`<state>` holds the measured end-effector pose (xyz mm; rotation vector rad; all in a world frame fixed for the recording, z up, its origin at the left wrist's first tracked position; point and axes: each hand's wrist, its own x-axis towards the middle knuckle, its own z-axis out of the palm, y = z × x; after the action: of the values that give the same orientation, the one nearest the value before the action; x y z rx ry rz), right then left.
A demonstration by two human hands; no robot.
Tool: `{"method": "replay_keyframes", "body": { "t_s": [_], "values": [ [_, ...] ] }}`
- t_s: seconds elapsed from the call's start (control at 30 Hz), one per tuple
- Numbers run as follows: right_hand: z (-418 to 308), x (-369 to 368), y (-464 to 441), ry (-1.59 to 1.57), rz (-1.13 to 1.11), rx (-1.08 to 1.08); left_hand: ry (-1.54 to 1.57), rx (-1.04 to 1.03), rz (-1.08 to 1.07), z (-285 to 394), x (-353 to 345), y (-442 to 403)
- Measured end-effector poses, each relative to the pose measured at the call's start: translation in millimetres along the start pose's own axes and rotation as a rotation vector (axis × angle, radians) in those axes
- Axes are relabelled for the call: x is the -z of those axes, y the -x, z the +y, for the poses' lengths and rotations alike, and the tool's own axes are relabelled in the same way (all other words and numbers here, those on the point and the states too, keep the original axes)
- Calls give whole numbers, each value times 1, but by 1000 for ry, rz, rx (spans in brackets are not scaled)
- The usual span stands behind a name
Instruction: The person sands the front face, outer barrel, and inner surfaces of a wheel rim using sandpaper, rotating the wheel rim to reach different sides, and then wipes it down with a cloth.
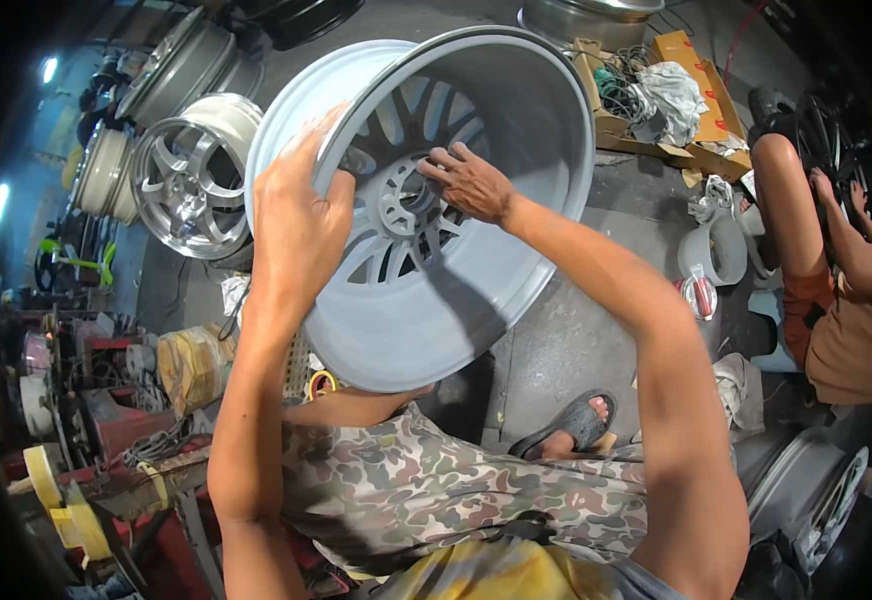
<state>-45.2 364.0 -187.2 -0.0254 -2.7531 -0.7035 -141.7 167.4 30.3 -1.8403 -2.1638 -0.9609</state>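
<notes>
A large grey wheel rim (pixel 396 335) is tilted over my lap, its hollow back toward me and its spokes deep inside. My left hand (pixel 301 205) is closed around the rim's left edge, with the thumb on the inner side. Inside the barrel, my right hand (pixel 468 185) is at the spokes beside the hub (pixel 406 200), fingers bent and drawn together. Whatever those fingers may hold is hidden. Shadow falls across the lower inner wall of the rim.
A polished wheel (pixel 191 185) stands to the left. Tape rolls (pixel 81 525) hang at lower left. Behind the rim is a cardboard box (pixel 701 95) with cables and cloth. Another person (pixel 846 320) sits at right, near a grey ring-shaped piece (pixel 711 250). A wheel (pixel 806 490) lies lower right.
</notes>
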Motion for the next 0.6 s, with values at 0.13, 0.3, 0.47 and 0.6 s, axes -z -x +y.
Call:
{"method": "replay_keyframes", "body": {
  "t_s": [0.13, 0.3, 0.47, 0.6],
  "values": [
    [-30, -9, 6, -169, 14, -199, 54, 26, 6, -1, 0, -1],
    [-104, -42, -28, -810, 91, -699, -41, -11, 1, -8, -1, -2],
    [-80, -46, -55, -2712, 764, -1523, -9, 36, 10, -11, -1, 1],
    [-93, -21, -64, -2668, 1160, -2060, 13, 45, -11, -7, 2, -1]
  ]
}}
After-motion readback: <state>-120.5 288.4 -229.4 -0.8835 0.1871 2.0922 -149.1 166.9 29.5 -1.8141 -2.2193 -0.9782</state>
